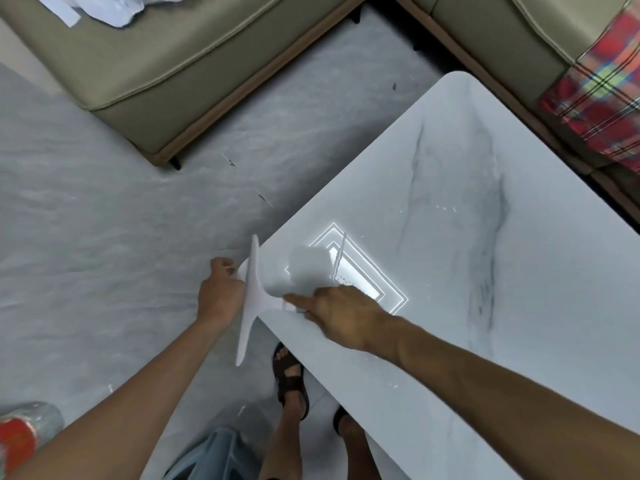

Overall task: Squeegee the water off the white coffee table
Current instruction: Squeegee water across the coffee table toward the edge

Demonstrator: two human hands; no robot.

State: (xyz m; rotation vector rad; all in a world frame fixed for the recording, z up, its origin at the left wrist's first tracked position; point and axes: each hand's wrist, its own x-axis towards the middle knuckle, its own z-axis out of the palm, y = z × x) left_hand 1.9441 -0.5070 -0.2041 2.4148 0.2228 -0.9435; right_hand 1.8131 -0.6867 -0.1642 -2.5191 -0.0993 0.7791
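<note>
The white marble-look coffee table fills the right side. A ceiling light reflects near its left corner, where a thin line of water and small droplets lie. My right hand is shut on the handle of a white squeegee. Its long blade stands at the table's left edge, with the lower end hanging past the edge over the floor. My left hand is off the table just left of the blade, fingers curled against its back. The blade hides the fingertips.
An olive sofa runs along the top, and a second section at the top right carries a red plaid cloth. Grey marble floor lies to the left. My sandalled feet stand by the table's near edge. A red and grey object sits at the bottom left.
</note>
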